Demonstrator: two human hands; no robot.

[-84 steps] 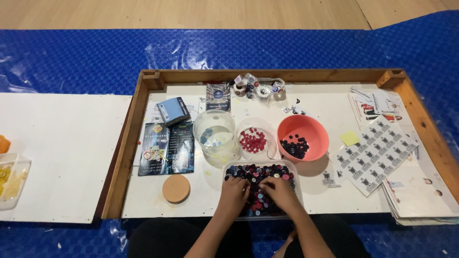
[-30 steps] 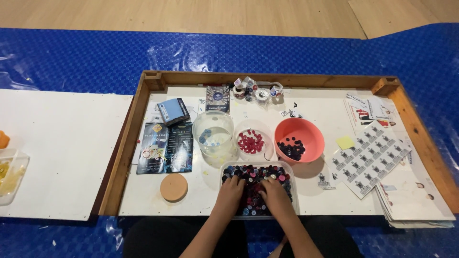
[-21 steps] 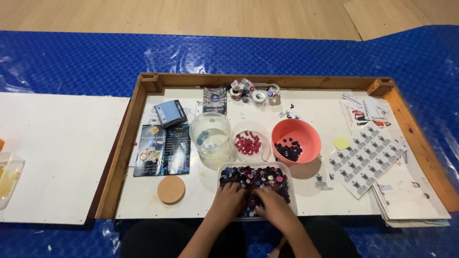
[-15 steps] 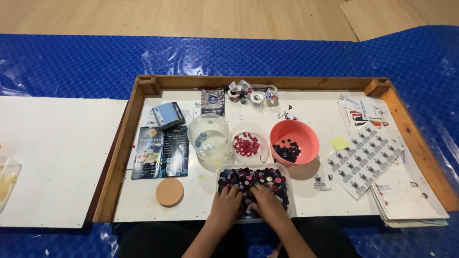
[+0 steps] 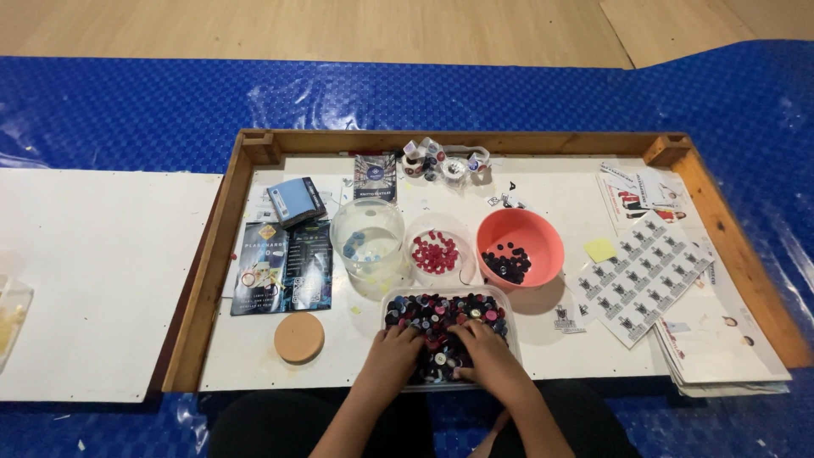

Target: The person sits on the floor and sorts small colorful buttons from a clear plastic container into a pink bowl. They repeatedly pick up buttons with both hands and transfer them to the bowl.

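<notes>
Both hands have barely moved over the last seconds, so the sifting goes on in the same tub (image 5: 500, 307). The left hand (image 5: 394, 349) lies flat, fingers spread loosely in the mixed red, black and white caps (image 5: 441, 312); the right hand (image 5: 485, 354) does likewise beside it. Beyond the right hand stands the pink bowl (image 5: 543, 240).

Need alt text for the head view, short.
Both hands, left hand and right hand, dig into a clear tub of mixed buttons on a wooden-framed tray. Behind it sit a pink bowl, a small dish of red pieces and a glass jar.
</notes>
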